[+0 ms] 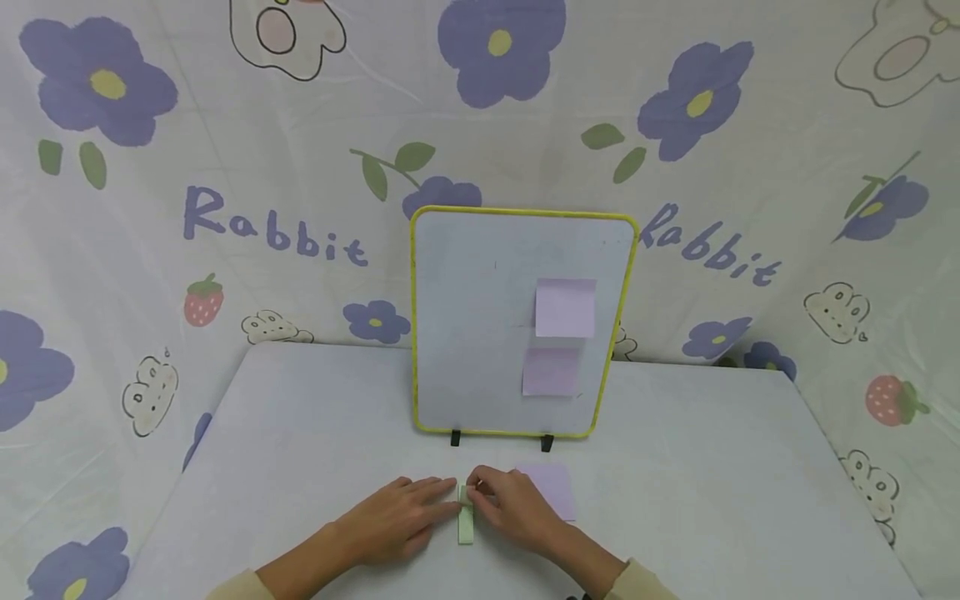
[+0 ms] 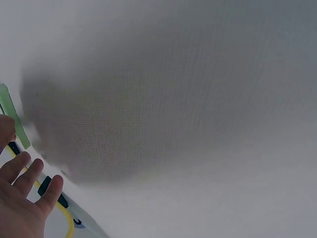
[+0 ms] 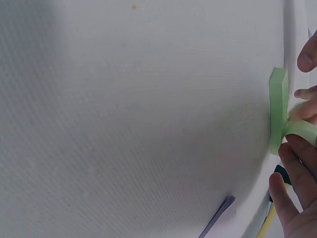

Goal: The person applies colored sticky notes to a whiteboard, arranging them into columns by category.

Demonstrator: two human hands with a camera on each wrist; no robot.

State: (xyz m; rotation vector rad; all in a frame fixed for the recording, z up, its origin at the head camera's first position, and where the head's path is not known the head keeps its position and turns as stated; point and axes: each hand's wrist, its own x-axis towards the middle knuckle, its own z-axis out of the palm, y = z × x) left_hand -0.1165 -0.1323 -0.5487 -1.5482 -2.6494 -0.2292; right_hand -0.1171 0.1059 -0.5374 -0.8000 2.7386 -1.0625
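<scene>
A narrow pale green sticky note pad (image 1: 466, 532) lies lengthwise on the table between both hands. My right hand (image 1: 517, 504) pinches the top green sticky note (image 3: 303, 128) near the pad's far end; in the right wrist view that note curves up off the pad. The left hand (image 1: 397, 521) lies beside the pad's left side, fingers stretched toward it, with fingertips right at its edge. In the left wrist view, the green pad (image 2: 19, 130) shows at the left border, partly covered by fingers.
Behind the hands a yellow-framed whiteboard (image 1: 472, 333) stands on black feet (image 1: 547, 443). Two light purple notes, an upper one (image 1: 566, 308) and a lower one (image 1: 551, 372), are stuck on its right side. A purple note pad (image 1: 551, 490) lies partly behind my right hand.
</scene>
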